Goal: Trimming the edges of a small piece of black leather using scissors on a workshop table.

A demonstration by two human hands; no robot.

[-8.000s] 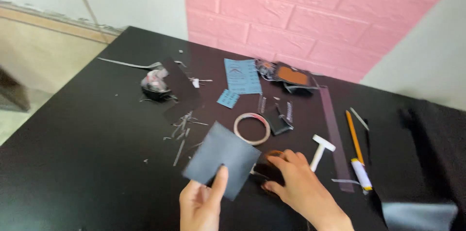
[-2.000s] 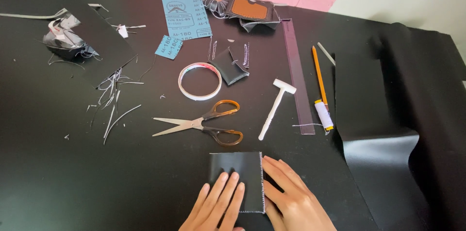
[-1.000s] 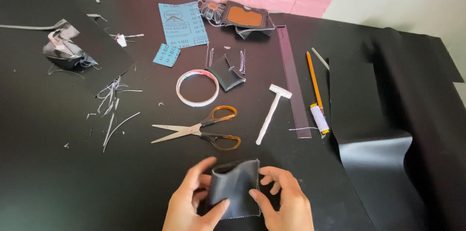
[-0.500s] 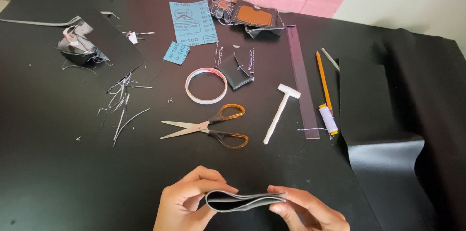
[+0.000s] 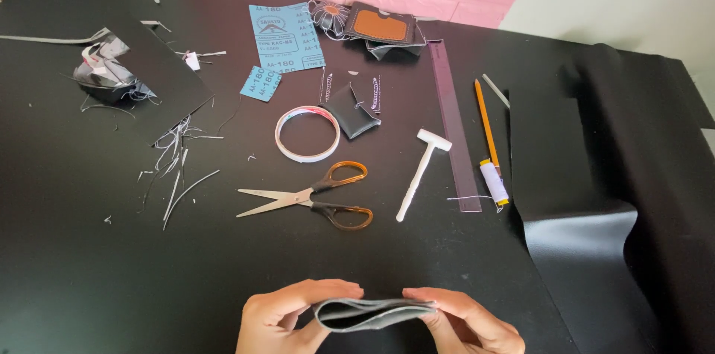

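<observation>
Down at the near edge of the black table (image 5: 89, 265), the head view showed both hands holding a folded piece of dark grey leather (image 5: 372, 314) between them. The piece was seen edge-on: two or three thin layers lay stacked, pale grey along their cut edges, with a narrow gap opened at its left end and the layers pressed flat toward its right end. The left hand (image 5: 287, 317) pinched the open end, thumb below and fingers curled over the top. The right hand (image 5: 469, 320) pinched the other end, fingers laid flat along the upper layer.

Taking the orange-handled scissors (image 5: 316, 198) as the landmark, the leather was held below them, well apart and raised off the table. A ring of tape (image 5: 307, 134) lay just above the scissors, and a small white hammer (image 5: 421, 173) lay to their right. Farther right lay a long dark ruler (image 5: 452, 123), a pencil (image 5: 485, 120) and a white thread spool (image 5: 493, 182). Blue sandpaper sheets (image 5: 286, 35) lay above the tape ring.
</observation>
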